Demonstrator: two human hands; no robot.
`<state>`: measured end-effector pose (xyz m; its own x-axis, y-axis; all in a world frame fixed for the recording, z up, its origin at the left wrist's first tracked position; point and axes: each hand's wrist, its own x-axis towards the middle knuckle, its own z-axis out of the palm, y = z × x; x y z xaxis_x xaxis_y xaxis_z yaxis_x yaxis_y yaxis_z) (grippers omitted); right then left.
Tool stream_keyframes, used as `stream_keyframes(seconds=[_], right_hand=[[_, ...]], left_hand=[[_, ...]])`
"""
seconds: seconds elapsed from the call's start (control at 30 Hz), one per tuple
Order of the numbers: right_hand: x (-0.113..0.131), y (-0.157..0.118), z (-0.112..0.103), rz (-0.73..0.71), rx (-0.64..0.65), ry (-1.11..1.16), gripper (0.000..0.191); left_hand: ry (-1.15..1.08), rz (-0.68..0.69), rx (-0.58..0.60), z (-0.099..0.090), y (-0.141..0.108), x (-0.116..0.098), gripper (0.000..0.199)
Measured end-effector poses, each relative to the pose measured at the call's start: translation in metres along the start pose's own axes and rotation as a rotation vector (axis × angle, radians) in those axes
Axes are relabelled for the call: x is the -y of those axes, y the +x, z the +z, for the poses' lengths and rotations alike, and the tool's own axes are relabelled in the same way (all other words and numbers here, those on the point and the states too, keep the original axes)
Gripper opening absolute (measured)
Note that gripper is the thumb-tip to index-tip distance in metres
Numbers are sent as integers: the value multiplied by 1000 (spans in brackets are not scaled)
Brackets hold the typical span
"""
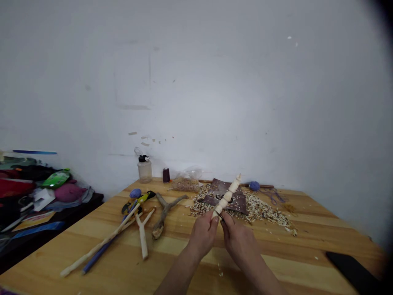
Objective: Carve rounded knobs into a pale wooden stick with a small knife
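Note:
A pale carved stick point(227, 196) with rounded, notched sections and a pointed tip slants up and to the right over the table. My left hand point(202, 232) is closed around its lower end, thumb along the wood. Wrapped round a carving knife point(219, 215), my right hand point(238, 237) is beside the left one. Only a thin dark bit of the knife shows, touching the stick near my left thumb; its handle is hidden in the fingers. Beneath and behind the stick lie a dark brown sheet point(219, 187) and many wood shavings point(260, 209).
On the wooden table point(172, 262), a forked peeled branch point(143, 239), a barked branch point(164, 215), a long pale stick point(92, 252) and yellow-black pruners point(144, 198) lie left. Behind stand a bottle point(145, 170) and thread spool point(166, 175). Blue yarn point(254, 186) lies back right.

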<state>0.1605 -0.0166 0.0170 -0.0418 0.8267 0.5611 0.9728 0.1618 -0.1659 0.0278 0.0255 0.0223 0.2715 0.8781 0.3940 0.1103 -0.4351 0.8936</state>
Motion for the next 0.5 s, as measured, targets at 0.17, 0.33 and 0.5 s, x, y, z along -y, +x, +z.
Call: stream_keyframes(seconds=[0.17, 0.33, 0.5], right_hand=[[0, 0, 1, 6, 23, -19, 28], [-1, 1, -2, 63, 79, 19, 30], [-10, 6, -1, 52, 46, 320, 30]], left_hand=[[400, 39, -51, 0, -4, -3, 16], [450, 37, -100, 5, -5, 0, 14], [-95, -119, -44, 7, 2, 5, 20]])
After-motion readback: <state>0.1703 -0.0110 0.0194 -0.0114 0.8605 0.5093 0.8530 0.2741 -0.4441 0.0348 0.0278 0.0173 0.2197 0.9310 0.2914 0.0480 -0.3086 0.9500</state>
